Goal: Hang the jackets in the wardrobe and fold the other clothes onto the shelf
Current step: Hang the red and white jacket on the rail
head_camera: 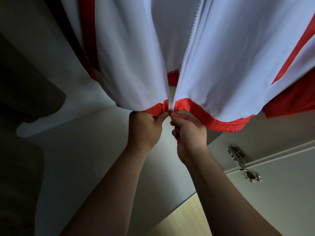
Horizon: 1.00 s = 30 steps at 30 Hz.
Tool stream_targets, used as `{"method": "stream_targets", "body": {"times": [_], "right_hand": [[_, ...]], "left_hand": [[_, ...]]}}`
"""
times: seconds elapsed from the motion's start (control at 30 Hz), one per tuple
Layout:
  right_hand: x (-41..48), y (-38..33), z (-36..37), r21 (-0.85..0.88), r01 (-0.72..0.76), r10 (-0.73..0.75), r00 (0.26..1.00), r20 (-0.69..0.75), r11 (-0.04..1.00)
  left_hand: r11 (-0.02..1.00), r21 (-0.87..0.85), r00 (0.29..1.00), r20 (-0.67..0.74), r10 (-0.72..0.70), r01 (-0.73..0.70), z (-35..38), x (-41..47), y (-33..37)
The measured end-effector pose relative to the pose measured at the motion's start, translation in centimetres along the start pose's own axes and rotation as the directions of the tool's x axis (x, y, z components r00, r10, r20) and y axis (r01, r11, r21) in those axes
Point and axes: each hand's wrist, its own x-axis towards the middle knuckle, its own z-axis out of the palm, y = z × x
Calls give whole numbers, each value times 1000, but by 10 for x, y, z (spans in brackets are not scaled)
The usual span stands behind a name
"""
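A white jacket (pixel 129 53) with red side panels and a red elastic hem (pixel 221 124) hangs in front of me inside the wardrobe. Its white zipper (pixel 187 46) stands open from the top down to the hem. My left hand (pixel 144 130) pinches the red hem just left of the zipper's bottom end. My right hand (pixel 189 133) pinches the small metal zipper slider (pixel 171 110) at the hem. The hanger and rail are out of view above.
The white wardrobe floor panel (pixel 95 150) lies under the jacket. A dark garment or shadowed shape (pixel 25 86) sits at the left. The open wardrobe door with a metal hinge (pixel 242 165) is at the right, and light wooden flooring (pixel 184 223) shows below.
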Motion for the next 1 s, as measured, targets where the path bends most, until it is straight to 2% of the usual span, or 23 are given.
{"method": "stream_targets", "body": {"times": [0.13, 0.23, 0.37, 0.47, 0.53, 0.63, 0.7, 0.83, 0.93, 1.0], "right_hand": [[-1, 2, -3, -44, 32, -32, 999, -6, 999], [-1, -1, -3, -103, 81, -76, 996, 50, 991], [-2, -1, 0, -243, 112, -103, 993, 49, 963], [-4, -1, 4, -322, 71, -59, 997, 47, 944], [-6, -4, 6, -272, -4, 35, 993, 111, 962], [-10, -9, 7, -206, -97, 136, 973, 185, 974], [-12, -12, 8, -198, -111, 152, 967, 206, 974], [-18, -25, 9, -93, 2, 27, 950, 310, 996], [-24, -36, 11, -35, 176, -150, 914, 376, 984], [-28, -39, 14, -50, 249, -211, 899, 383, 967]], "left_hand": [[999, 30, 997, 70, 21, -24, 3, -1, -6], [1000, 23, 998, 58, 15, -17, 4, 0, -9], [984, -96, 987, 68, -143, 149, 8, 1, -11], [896, -280, 937, 161, -310, 345, 12, 1, -10], [812, -401, 904, 239, -354, 424, 13, 1, -11], [700, -529, 877, 303, -373, 480, 14, 1, -12], [708, -532, 886, 264, -382, 464, 14, 1, -15], [758, -491, 904, 227, -363, 428, 15, 1, -18], [698, -539, 879, 222, -423, 472, 15, 2, -18], [632, -589, 855, 239, -459, 504, 15, 5, -20]]}}
